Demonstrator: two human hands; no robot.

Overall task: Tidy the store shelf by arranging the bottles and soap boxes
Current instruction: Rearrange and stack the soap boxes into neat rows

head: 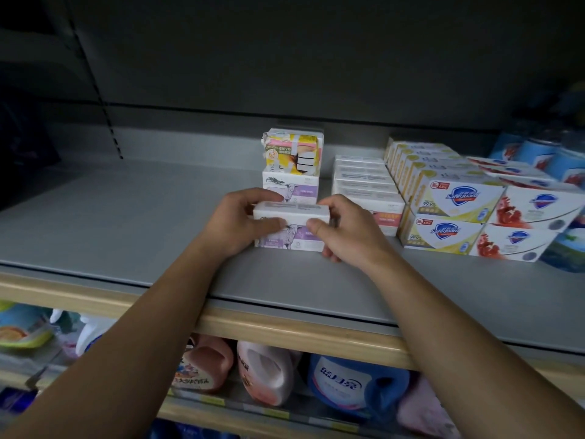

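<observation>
**Both hands on a soap box at the grey shelf**

Far left, the grey shelf (110,223) lies bare up to its wooden front edge. Below it stand a white spray bottle (90,334), then pink jugs (269,372) and a blue detergent jug (345,384).

At the middle, the left hand (235,221) grips the left end of a white-and-purple soap box (292,228), fingers over the top, thumb pressed on the front. The box sits on the shelf, upright and facing out. Behind it is a second purple box (297,191) with a yellow pack (292,153) on top.

The right hand (343,231) pinches the box's right end, thumb in front, fingers curled round behind.

Just right comes a row of white-and-orange boxes (367,188), then Safeguard boxes (456,213) stacked two high, yellow beside red. Blue packs (535,153) stand at the far right.
</observation>
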